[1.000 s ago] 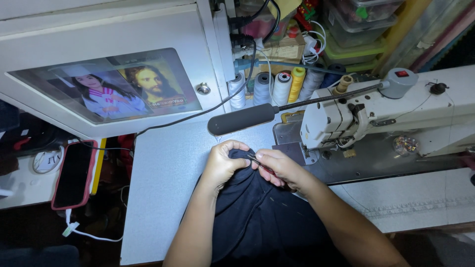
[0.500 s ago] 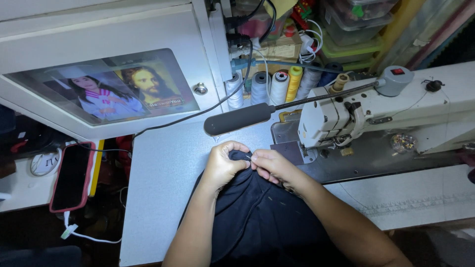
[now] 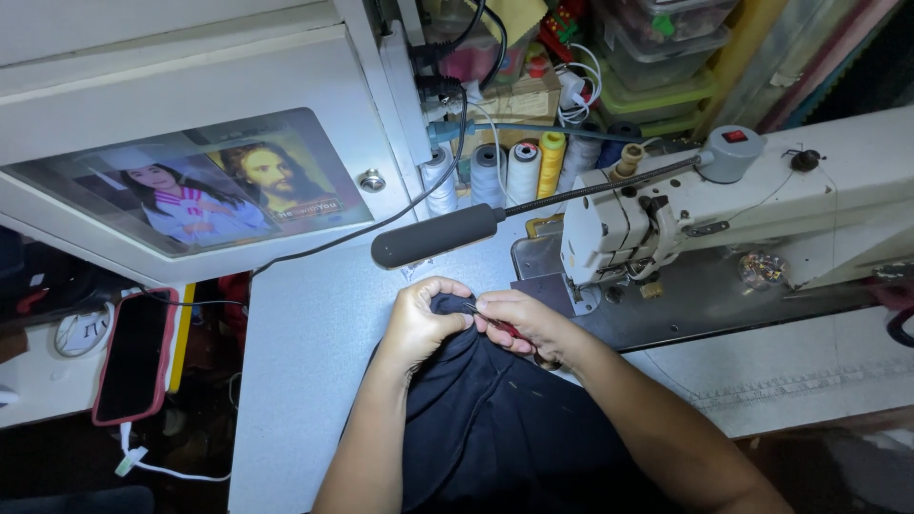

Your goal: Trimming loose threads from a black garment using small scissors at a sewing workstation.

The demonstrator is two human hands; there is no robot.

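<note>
A dark navy garment lies on the pale sewing table in front of me. My left hand pinches the garment's top edge, bunching the cloth. My right hand is closed on a small thin tool with a reddish handle, its tip at the cloth edge between both hands. The white sewing machine stands just right of my hands, its needle area close to my right hand.
A black tube lamp on a flexible arm hangs over the table. Thread spools stand behind. A phone in a red case lies at left, pictures sit under a clear cover, and storage boxes crowd the back.
Both hands have stayed on the garment's edge with only slight finger shifts. The view has drifted a little.
</note>
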